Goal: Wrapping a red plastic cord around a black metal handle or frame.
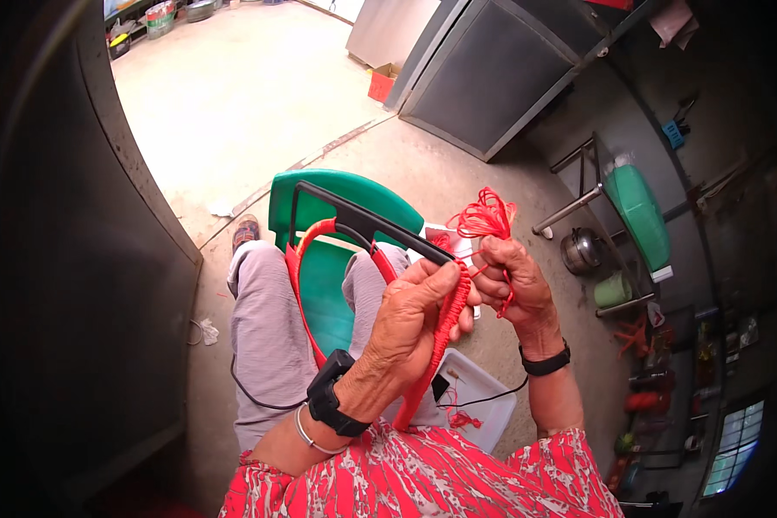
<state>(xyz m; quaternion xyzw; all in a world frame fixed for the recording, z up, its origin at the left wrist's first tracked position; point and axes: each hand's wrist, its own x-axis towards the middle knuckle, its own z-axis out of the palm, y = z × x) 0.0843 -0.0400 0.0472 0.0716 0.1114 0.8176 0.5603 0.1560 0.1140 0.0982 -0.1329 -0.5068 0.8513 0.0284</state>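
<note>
A frame of black bars and curved, red-wrapped parts lies across my lap. My left hand is closed round a section bound in tight coils of red cord, close to the black bar's right end. Just right of it, my right hand is closed on red cord, with a looped bundle of it sticking up above the fist. Strands stretch from this hand to the wrapped section, and a short length hangs below the fingers. How the fingers grip the cord is partly hidden.
A green plastic chair stands in front of me, between my knees. By my right leg is a white tray with red cord scraps and a dark object. Farther right are a metal pot and another green seat. A grey cabinet stands ahead.
</note>
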